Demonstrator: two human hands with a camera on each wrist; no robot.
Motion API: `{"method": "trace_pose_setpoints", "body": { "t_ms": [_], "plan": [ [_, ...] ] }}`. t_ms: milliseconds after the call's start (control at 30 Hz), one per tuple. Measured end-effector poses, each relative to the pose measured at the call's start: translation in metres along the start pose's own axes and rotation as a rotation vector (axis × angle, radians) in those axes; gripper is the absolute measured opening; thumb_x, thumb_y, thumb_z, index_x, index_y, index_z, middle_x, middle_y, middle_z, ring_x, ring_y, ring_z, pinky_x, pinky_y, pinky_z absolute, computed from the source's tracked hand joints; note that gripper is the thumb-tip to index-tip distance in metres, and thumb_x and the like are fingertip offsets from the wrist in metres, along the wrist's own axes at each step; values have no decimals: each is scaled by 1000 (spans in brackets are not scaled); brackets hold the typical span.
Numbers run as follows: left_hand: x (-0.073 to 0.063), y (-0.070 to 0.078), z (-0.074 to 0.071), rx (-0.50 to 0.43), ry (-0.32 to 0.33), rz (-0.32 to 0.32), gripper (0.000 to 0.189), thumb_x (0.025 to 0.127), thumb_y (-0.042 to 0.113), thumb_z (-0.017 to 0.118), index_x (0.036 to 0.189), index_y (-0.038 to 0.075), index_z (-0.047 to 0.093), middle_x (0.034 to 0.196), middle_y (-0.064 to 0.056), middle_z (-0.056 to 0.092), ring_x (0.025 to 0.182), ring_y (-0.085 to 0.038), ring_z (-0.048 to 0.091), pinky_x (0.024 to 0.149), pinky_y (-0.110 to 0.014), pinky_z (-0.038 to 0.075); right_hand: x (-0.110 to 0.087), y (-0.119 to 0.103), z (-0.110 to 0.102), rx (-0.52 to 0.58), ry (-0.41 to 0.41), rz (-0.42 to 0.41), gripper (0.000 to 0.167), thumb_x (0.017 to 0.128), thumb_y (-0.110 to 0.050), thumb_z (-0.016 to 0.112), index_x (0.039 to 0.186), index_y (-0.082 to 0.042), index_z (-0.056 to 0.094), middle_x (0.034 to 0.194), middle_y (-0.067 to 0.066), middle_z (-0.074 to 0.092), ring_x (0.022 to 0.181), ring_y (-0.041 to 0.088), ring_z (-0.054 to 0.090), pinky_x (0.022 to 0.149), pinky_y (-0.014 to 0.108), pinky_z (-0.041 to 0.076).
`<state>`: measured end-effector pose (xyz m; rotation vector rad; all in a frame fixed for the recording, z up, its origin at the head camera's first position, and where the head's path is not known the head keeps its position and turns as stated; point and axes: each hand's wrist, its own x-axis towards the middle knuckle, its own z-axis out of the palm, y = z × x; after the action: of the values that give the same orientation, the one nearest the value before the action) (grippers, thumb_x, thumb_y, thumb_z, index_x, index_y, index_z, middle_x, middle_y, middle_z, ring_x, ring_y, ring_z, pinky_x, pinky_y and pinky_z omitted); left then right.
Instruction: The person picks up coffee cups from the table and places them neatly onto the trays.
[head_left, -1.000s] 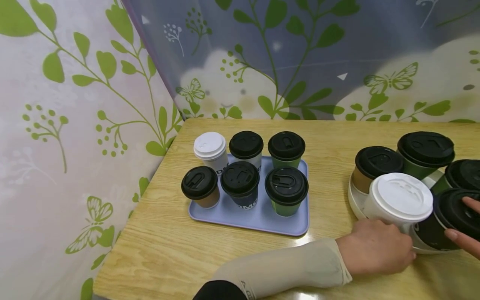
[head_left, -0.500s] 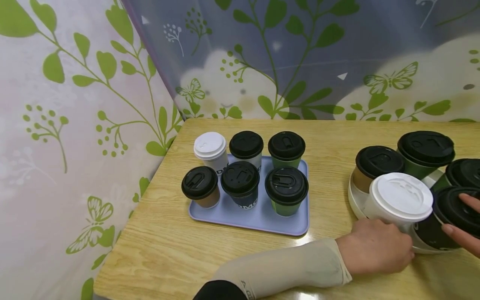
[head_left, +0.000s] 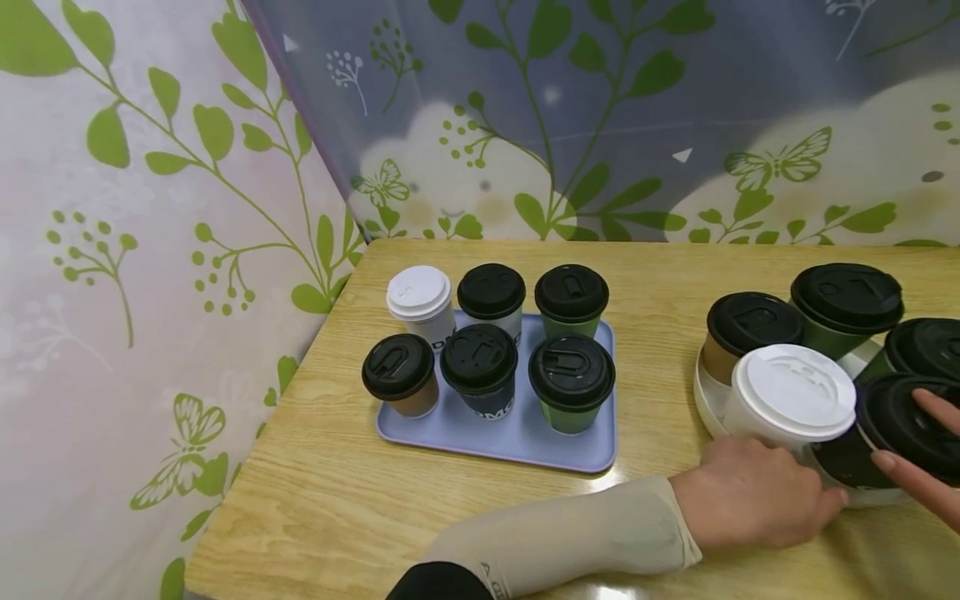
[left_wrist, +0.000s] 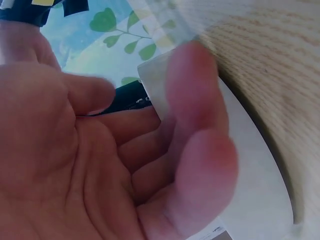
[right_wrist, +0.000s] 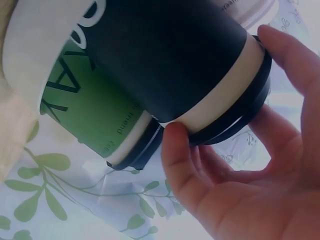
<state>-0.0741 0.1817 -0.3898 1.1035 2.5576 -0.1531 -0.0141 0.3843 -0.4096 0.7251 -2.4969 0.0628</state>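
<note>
My left hand [head_left: 765,496] is at the near left rim of a round white tray [head_left: 710,404], below a white-lidded paper cup [head_left: 795,396]. In the left wrist view its fingers are loosely curled against the tray's outer wall [left_wrist: 255,170], with nothing in the palm. At the right edge my right hand [head_left: 926,492] grips a dark paper cup [head_left: 847,458] by its black lid. The right wrist view shows the thumb and fingers around that lid's rim, with a green cup [right_wrist: 95,105] alongside. Other black-lidded cups [head_left: 753,325] stand on the round tray.
A lavender rectangular tray [head_left: 495,446] stands on the wooden table [head_left: 322,492], bearing two rows of lidded cups: one white-lidded cup [head_left: 420,304], the rest black-lidded, such as a green one [head_left: 572,387]. Patterned cloth walls [head_left: 465,167] enclose the back and left.
My left thumb now sticks out slightly to the right. The round tray's cups and my right hand appear slightly further left in view. The cups on the lavender tray stay in place.
</note>
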Motion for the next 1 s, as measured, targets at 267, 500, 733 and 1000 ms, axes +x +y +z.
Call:
{"method": "trace_pose_setpoints", "body": {
  "t_ms": [267,500,733,1000],
  "plan": [
    [3,0,-1,-49,21,-67,49,110,58,23,105,45,70,108,20,71,91,-10,65,66,-40,52,2,-11,-11,0,-2,-69,52,113,-44,2,162,-53,17,173,12,8,156,47,5,122,62,0],
    [7,0,1,-47,31,-103,46,111,54,23,111,47,68,113,22,68,91,-11,64,64,-43,51,10,-4,-10,-2,47,-135,51,115,-36,5,162,-53,14,173,11,5,157,42,3,123,59,0],
    [5,-1,0,-93,87,-110,48,110,54,22,110,45,70,111,17,70,89,-12,64,58,-45,51,12,3,-7,19,74,-207,50,116,-35,9,163,-51,15,172,14,8,158,32,1,124,50,-2],
    [7,-3,1,-112,56,-113,28,104,53,51,88,39,70,98,18,71,82,-12,64,54,-42,49,14,-4,-14,20,21,-160,50,115,-40,6,161,-55,16,173,8,6,157,43,3,124,57,-2]
  ]
}}
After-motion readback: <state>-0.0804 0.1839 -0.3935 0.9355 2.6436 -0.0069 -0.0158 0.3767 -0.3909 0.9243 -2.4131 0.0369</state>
